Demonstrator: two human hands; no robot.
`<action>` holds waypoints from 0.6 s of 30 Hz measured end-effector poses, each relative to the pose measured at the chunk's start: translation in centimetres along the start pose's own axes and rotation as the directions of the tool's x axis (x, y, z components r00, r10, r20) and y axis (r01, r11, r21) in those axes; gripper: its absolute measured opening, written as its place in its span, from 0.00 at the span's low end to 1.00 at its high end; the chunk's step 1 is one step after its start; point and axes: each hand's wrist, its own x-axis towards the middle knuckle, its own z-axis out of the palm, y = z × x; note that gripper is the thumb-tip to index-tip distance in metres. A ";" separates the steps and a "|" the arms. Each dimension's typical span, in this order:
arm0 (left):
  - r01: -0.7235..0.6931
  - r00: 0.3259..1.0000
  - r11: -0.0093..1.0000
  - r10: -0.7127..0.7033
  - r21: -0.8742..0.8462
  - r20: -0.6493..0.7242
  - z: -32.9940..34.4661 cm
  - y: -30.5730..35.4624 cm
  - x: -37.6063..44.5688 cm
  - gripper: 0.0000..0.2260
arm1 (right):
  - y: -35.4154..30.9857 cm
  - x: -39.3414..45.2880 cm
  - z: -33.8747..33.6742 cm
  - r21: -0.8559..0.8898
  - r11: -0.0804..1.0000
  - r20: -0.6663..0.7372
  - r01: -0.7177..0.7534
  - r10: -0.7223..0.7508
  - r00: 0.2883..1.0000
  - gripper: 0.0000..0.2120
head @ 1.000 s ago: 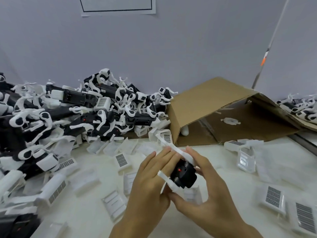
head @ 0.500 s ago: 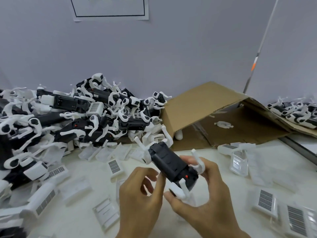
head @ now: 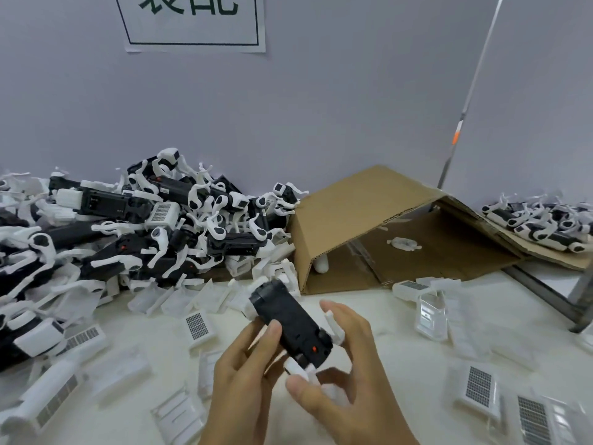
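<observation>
Right now the black drone body [head: 290, 319] is held in the air just above the white surface [head: 401, 358], in front of the open cardboard box [head: 353, 213]. It is tilted, with its far end raised toward the box and its near end, marked by a small red dot, low between the two hands.

The left hand [head: 244, 377] has the firm grip. Its fingers curl up round the left flank of the body, and one fingertip lies on the black top face. The right hand [head: 349, 380] is looser and cups the near end without closing. Its thumb tip rests against the folded white arm [head: 295, 367] under the body, and its relaxed fingers stand beside a second white arm on the right (blur hides whether they touch it).

Against the wall to the left lies a big heap of drones [head: 154, 226], black bodies tangled with white arms. A smaller heap [head: 545, 220] sits on the box's flap at the right. The box lies on its side, with a white loose part [head: 404, 244] inside. White grid-faced modules [head: 197, 326] and clear plastic trays [head: 430, 313] are scattered over the surface round the hands. A paper sign [head: 192, 27] hangs on the wall above.
</observation>
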 end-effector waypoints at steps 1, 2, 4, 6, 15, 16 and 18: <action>-0.028 0.999 1.000 0.028 -0.011 -0.015 0.1 0.1 0.0 0.22 | -0.1 0.0 0.1 0.057 0.995 0.028 -0.080 0.079 0.997 0.38; -0.061 0.998 0.998 0.061 -0.011 -0.031 0.1 0.2 0.0 0.21 | -0.2 0.1 0.2 0.118 0.981 0.070 -0.156 0.148 0.986 0.38; -0.106 0.993 0.994 0.105 -0.018 -0.044 0.4 0.4 0.1 0.20 | 0.0 0.2 0.3 0.225 0.941 0.166 -0.253 0.219 0.961 0.41; -0.105 0.993 0.993 0.102 -0.045 -0.059 0.1 0.7 0.1 0.20 | 0.1 0.0 0.5 0.282 0.915 0.259 -0.287 0.216 0.941 0.44; -0.050 0.985 0.997 0.038 0.063 0.167 0.9 0.1 -1.3 0.14 | 0.2 -0.3 1.1 0.320 0.901 0.037 -0.293 0.297 0.954 0.14; -0.033 0.984 0.998 0.024 0.049 0.175 1.0 -0.1 -1.5 0.14 | 0.2 -0.4 1.1 0.297 0.912 0.036 -0.284 0.287 0.957 0.14; 0.004 0.990 1.000 -0.005 0.010 0.143 0.9 0.2 -1.5 0.15 | 0.1 -0.4 1.0 0.276 0.925 0.075 -0.261 0.249 0.965 0.17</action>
